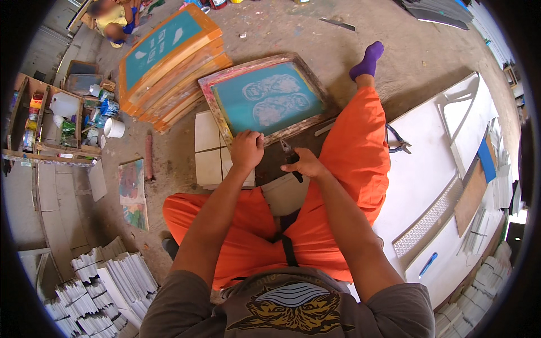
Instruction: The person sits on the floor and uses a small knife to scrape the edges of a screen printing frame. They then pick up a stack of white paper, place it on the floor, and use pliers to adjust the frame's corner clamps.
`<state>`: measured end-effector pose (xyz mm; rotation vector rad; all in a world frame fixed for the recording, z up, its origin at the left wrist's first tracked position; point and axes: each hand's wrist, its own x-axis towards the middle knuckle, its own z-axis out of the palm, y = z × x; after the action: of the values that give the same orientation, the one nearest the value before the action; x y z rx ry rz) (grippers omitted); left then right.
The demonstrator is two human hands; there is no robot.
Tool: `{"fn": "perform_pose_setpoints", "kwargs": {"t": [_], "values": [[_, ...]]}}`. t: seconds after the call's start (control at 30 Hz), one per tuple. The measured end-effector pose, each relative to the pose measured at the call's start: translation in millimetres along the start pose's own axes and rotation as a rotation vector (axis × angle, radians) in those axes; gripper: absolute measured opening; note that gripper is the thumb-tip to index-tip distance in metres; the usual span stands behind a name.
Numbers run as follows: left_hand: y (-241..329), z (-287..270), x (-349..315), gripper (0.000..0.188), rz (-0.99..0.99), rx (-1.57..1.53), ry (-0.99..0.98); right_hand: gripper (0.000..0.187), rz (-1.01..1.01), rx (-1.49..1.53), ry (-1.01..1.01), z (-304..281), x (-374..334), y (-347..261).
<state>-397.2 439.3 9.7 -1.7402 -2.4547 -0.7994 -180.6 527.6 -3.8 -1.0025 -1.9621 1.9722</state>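
Note:
A wooden silk-screen frame (265, 101) with blue-green mesh and two pale oval patterns lies tilted in front of me. Its wood is worn and paint-stained. My left hand (247, 151) is closed on the near edge, close to the left corner; the fingertips are partly hidden. In my right hand (307, 164) I hold pliers (289, 151) with dark handles, their metal jaws pointing up at the frame's near edge. Beneath the frame's left side are pale stacked boards or tiles (207, 141). Between my orange-trousered legs is a pale surface (283, 194).
More screen frames (174, 67) stand stacked at the far left. A wooden crate of bottles (51, 121) and a white bucket (114, 128) are left. Cutting pliers (399, 141) and a blue cutter (428, 265) lie on a white board (414, 180) at right. Another person (115, 21) sits far left.

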Motion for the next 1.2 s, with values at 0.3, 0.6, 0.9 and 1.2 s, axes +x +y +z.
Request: {"fn": "perform_pose_setpoints", "kwargs": {"t": [0.3, 0.6, 0.9, 1.2], "values": [[1, -5, -2, 0.017, -0.001, 0.010, -0.038, 0.025, 0.343, 0.135, -0.060, 0, -7, -28], [4, -7, -1, 0.019, -0.018, 0.020, -0.048, 0.032, 0.414, 0.426, -0.022, 7, 13, -8], [8, -6, -1, 0.016, -0.025, 0.082, -0.056, 0.032, 0.442, 0.751, 0.081, 30, 16, -13], [8, -5, 0, 0.017, -0.037, 0.088, -0.037, 0.036, 0.516, 1.010, 0.261, 53, 32, -19]]}}
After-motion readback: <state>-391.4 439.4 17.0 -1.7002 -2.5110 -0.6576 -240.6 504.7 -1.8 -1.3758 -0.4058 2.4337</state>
